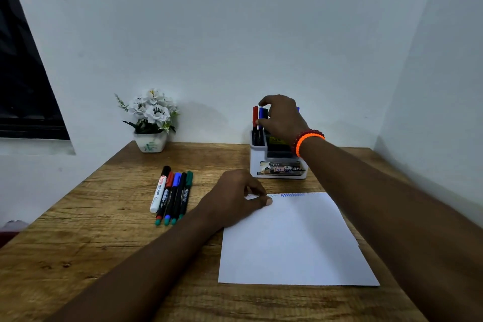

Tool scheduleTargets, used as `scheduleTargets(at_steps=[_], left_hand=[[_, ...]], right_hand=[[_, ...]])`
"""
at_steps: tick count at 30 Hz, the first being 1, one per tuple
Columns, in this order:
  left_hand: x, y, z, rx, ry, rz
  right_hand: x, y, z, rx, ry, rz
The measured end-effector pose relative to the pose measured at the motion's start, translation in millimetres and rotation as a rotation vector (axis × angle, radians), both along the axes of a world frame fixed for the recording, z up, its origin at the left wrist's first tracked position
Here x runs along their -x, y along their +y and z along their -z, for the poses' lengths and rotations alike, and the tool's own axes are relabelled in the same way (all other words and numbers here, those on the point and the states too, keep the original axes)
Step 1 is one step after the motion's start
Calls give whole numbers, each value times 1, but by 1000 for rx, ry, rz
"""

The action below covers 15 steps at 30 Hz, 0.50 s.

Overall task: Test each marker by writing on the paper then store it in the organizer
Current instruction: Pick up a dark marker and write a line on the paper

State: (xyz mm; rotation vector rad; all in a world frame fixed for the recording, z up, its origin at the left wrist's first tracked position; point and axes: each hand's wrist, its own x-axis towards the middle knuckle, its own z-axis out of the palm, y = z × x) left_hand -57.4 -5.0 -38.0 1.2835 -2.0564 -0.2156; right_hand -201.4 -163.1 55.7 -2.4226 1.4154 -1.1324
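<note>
Right hand (281,119) is at the top of the white organizer (277,165), fingers curled around upright markers (258,119) in its left compartment; actual grip cannot be confirmed. Left hand (235,197), loosely closed and empty, presses the paper's (292,240) top-left corner. Five markers (172,195) lie side by side left of it on the wooden desk (91,230).

5 markers (171,195) on desk, 3 in organizer (277,165), 1 paper (295,243), 1 flowerpot (151,141).
</note>
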Motion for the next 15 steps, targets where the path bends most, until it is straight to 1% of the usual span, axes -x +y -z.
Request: scheduleTargets(at_steps=[4, 6, 8, 11, 15], left_hand=[[1, 1, 0, -1, -1, -15], [1, 1, 1, 9, -12, -23], [2, 1, 3, 23, -28, -34], [1, 1, 4, 39, -31, -31], [1, 4, 2, 34, -46, -47]], right_hand=[[11, 25, -6, 53, -85, -4], [15, 51, -3, 31, -109, -2], [20, 82, 9, -25, -46, -18], [30, 123, 39, -139, 111, -72], [39, 142, 70, -197, 296, -36]])
